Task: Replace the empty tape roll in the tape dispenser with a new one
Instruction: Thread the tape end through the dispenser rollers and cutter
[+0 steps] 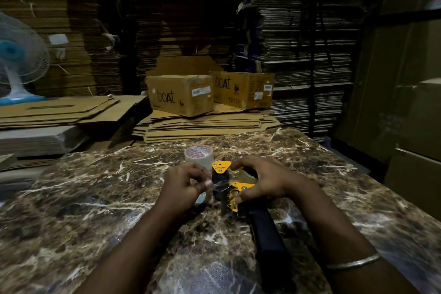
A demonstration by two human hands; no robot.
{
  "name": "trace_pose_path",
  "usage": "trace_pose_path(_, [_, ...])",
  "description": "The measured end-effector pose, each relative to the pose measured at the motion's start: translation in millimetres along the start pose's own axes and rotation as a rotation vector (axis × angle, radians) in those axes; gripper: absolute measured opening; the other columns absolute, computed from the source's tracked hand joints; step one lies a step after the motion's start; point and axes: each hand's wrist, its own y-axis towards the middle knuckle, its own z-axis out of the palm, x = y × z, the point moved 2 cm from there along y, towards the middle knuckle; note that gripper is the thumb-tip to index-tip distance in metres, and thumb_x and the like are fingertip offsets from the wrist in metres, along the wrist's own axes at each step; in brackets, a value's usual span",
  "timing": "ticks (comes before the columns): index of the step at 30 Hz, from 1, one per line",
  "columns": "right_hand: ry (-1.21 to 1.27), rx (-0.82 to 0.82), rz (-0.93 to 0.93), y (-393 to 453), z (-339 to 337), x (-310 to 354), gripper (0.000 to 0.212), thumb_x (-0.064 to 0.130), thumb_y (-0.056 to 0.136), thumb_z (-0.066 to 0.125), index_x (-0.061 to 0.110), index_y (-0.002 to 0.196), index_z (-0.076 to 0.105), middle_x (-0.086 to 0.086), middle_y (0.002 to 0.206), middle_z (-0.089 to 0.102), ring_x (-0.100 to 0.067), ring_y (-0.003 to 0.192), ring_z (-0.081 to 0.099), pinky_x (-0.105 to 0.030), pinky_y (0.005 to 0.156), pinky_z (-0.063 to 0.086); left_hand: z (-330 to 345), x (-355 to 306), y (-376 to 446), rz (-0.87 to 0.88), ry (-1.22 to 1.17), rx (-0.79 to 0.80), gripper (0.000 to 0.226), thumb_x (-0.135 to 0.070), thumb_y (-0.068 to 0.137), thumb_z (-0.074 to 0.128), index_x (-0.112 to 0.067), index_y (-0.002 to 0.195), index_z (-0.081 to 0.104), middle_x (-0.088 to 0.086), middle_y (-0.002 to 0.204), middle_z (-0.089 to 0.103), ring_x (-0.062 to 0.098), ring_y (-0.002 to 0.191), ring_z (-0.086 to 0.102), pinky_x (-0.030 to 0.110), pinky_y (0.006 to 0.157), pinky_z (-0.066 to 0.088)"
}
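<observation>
A yellow and black tape dispenser lies on the marble table, its black handle pointing toward me. My right hand grips its frame, fingers over a brownish roll seated in it. My left hand pinches a clear strip of tape at the dispenser's left side. Under that hand a small white roll or core peeks out. A roll of clear tape with red print stands just behind the dispenser.
Two "boat" cardboard boxes sit on flattened cartons beyond the table's far edge. Tall stacks of flat cardboard fill the background. A blue and white fan stands at far left. Large boxes rise at the right.
</observation>
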Motion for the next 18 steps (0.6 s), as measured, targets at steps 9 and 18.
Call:
trace_pose_path(9, [0.023, -0.061, -0.022, 5, 4, 2, 0.088, 0.078, 0.045, 0.075, 0.045, 0.124, 0.058, 0.011, 0.123, 0.064, -0.015, 0.113, 0.059, -0.041, 0.098, 0.05, -18, 19, 4, -0.334, -0.229, 0.128, 0.027, 0.012, 0.08, 0.072, -0.004, 0.058, 0.074, 0.013, 0.058, 0.069, 0.025, 0.059, 0.064, 0.038, 0.065, 0.053])
trace_pose_path(18, [0.055, -0.1, -0.098, 3, 7, 11, 0.063, 0.058, 0.06, 0.087, 0.038, 0.116, 0.066, 0.019, 0.112, 0.068, -0.008, 0.105, 0.062, -0.035, 0.092, 0.052, -25, 44, -2, -0.533, -0.488, 0.021, 0.029, 0.005, 0.089, 0.065, -0.004, 0.062, 0.069, 0.018, 0.059, 0.06, 0.024, 0.051, 0.055, 0.032, 0.058, 0.044])
